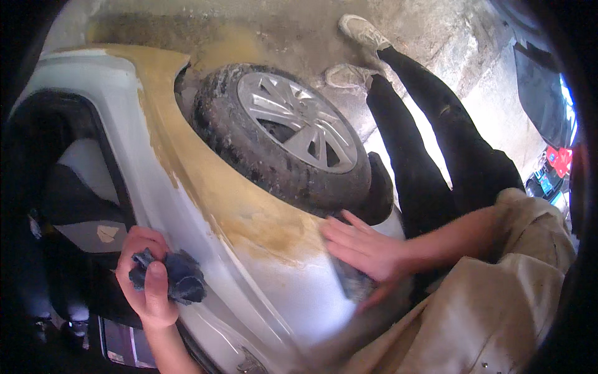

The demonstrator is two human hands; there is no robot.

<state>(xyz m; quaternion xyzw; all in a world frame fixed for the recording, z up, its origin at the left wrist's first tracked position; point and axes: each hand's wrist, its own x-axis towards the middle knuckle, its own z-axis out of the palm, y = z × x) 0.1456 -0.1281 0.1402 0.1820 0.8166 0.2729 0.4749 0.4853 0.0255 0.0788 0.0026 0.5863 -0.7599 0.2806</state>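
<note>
My left hand (149, 274) is closed round a crumpled dark blue-grey cloth (180, 277), above the car's body beside the side window. My right hand (367, 249) lies flat with its fingers stretched out. Its fingertips touch the lower edge of a tan filler coat (268, 224) on the car's rear panel, near the wheel arch. This filler spreads round the arch, with a smeared, uneven border against the whitish paint (305, 293). Below the right palm is a dark grey patch (355, 283) that I cannot make out.
A dusty tyre with a silver alloy wheel (299, 118) sits in the arch. My black-trousered legs (423, 137) and light shoes (361, 31) are close beside it on the stained concrete floor (286, 31). A dark car part (545, 93) and red and blue items (557, 162) show at the right.
</note>
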